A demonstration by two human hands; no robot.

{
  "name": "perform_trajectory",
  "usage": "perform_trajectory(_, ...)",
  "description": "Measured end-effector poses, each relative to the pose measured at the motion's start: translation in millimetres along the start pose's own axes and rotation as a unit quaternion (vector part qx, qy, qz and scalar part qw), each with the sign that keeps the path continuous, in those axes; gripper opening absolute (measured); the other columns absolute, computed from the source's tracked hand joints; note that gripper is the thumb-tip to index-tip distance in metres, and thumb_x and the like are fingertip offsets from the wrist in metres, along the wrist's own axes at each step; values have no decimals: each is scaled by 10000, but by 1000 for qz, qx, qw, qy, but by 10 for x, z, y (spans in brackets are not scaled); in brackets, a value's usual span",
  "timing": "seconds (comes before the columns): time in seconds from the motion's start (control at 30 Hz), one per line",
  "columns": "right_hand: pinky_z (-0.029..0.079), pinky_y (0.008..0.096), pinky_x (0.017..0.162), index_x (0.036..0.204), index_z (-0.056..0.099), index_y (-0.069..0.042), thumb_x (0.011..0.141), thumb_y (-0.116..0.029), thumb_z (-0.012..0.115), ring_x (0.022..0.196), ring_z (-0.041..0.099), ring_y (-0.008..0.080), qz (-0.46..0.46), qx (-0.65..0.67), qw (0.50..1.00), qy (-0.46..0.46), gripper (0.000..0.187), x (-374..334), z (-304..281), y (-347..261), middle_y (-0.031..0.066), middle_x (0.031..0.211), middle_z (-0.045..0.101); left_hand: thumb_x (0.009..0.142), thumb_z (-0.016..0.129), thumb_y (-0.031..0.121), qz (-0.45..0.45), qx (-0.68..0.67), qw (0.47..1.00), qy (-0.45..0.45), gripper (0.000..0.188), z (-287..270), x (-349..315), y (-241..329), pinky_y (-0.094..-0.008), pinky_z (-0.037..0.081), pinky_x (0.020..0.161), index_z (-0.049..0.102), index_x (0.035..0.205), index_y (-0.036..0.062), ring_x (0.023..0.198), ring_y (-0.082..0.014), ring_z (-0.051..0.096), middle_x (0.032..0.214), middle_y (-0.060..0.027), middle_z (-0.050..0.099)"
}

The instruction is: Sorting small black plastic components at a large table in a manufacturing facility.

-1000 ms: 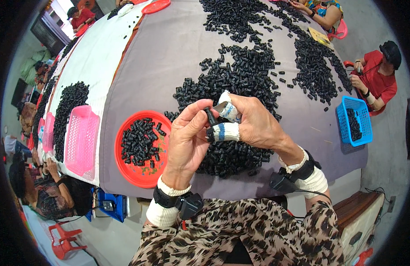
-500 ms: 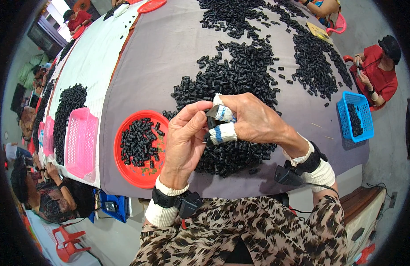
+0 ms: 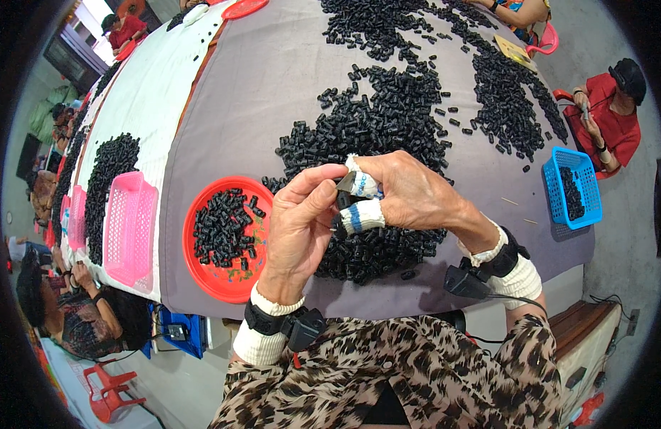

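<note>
While the left hand [image 3: 302, 218] is holding a small black piece [image 3: 344, 201] in a narrow grip at mid-frame, the right hand [image 3: 420, 196] is clasping a blade [image 3: 345, 184], wrapped fingers [image 3: 363, 216] hiding most of both; the black heap [image 3: 370, 121] is running partly out of sight beneath them on the tabletop [image 3: 252, 107].

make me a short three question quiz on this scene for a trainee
1. Multiple choice: which of these is nearest the left hand?
a) pink basket
b) round red tray
c) yellow sheet

2. True or false: the blue basket has black pieces in it.

3. Fill in: the white finger covers are on the ____ hand.

Key:
1. b
2. True
3. right, on the right hand
</note>
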State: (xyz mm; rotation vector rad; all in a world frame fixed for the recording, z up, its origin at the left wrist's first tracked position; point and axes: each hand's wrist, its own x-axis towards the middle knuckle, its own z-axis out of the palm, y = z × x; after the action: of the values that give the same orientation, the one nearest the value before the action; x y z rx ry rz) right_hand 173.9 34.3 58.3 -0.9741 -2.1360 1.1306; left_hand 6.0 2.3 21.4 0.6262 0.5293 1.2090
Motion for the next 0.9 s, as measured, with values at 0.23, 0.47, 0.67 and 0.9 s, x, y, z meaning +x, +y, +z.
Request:
perform_trajectory(0.23,411,325,537,850,536,-1,738,-257,682,564,514,166,-1,-31,999,-30,316,-11,12,29,89,657,555,843,591,79,7,35,999,13,204,-26,-20,-10,-206,456,698,592,1030,-2,780,-78,568,912,-44,628)
perform_trajectory(0.47,404,305,533,834,536,-8,735,-245,685,567,493,140,-19,-35,999,-11,297,4,54,66,59,640,544,846,586,83,7,3,1000,16,196,-40,8,-18,-219,469,715,590,1023,0,789,-95,579,912,-53,628)
perform_trajectory(0.67,435,308,559,780,568,-13,660,-275,741,567,538,160,28,61,997,47,336,-31,49,-6,77,636,571,864,553,85,-1,-84,996,-33,218,-29,-2,-34,-289,503,785,558,1062,-7,861,-151,603,930,-98,626)
perform_trajectory(0.9,395,238,523,754,547,-32,647,-197,771,589,477,59,24,68,995,66,298,-48,68,46,-2,641,549,823,574,34,2,-40,999,-23,231,-5,2,-30,-275,496,763,555,1049,-9,847,-141,602,894,-86,624)
